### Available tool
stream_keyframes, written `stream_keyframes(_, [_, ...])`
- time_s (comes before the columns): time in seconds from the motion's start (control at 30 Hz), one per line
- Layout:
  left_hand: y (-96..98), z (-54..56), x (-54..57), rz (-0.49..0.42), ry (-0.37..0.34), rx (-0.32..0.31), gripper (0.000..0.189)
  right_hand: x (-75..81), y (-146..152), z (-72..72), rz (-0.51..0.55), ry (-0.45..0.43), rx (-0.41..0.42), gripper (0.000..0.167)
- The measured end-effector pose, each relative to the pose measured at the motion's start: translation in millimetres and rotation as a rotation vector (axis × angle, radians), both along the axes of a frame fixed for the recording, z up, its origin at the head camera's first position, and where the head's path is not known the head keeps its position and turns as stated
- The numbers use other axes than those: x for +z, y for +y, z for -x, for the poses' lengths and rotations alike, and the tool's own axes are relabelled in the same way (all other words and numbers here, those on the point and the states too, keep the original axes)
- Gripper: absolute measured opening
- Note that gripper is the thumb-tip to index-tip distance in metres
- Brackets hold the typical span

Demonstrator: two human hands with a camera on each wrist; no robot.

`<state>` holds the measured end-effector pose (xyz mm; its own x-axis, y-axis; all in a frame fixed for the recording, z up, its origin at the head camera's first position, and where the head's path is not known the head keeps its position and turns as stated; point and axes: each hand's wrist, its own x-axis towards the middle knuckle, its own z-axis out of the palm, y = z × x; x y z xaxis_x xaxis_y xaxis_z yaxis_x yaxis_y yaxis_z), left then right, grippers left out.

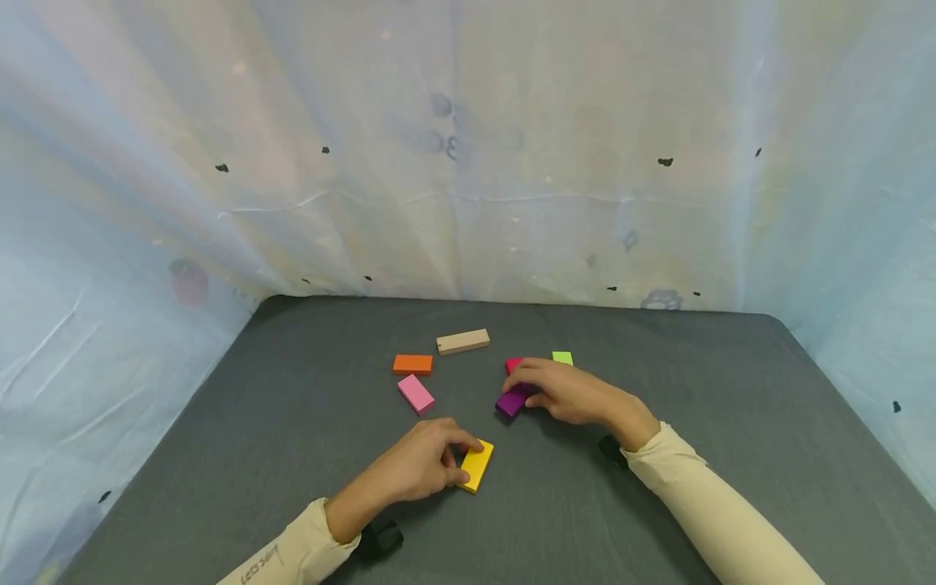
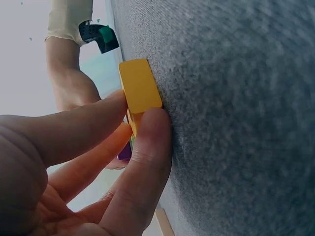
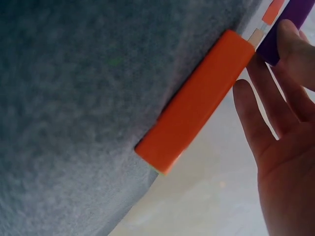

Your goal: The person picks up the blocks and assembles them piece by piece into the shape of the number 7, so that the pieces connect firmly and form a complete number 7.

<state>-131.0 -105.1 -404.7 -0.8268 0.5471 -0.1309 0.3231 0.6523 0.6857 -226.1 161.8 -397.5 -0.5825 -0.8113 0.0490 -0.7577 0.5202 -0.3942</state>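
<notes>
My left hand (image 1: 424, 459) pinches a yellow block (image 1: 478, 465) by its edges, low over the grey cloth. In the left wrist view, the thumb and fingers press on the narrow sides of that yellow block (image 2: 139, 86). To the right and farther off, my right hand (image 1: 574, 390) holds a purple block (image 1: 510, 402) between thumb and fingers. The right wrist view has the thumb on the purple block (image 3: 295, 17), with fingers on its far side. A red block (image 1: 513, 365) lies just beyond the right hand, partly hidden by it.
An orange block (image 1: 413, 365), a pink block (image 1: 416, 395) and a plain wooden block (image 1: 463, 341) lie left of centre. Behind the right hand is a lime green block (image 1: 562, 357). The grey table (image 1: 241, 455) meets a pale hanging curtain (image 1: 512, 203) at its back and sides.
</notes>
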Motion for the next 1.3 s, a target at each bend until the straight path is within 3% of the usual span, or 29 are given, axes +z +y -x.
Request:
stream_keyframes(0.5, [5.8,7.0,3.9,0.006,0.063,-0.014,0.035,4.8,-5.4,2.0,-0.035,0.013,0.008,0.03])
stream_keyframes(0.97, [6.9,-2.6,-2.0,-0.001,0.01,-0.001,0.035,-7.0,-14.5,-9.8,-0.059,0.031,0.047,0.031])
stream_keyframes(1.3, [1.7,-3.5,-2.5,-0.018,0.059,0.005,0.034,-5.6,-21.3,-10.2,-0.082,0.045,0.073,0.03])
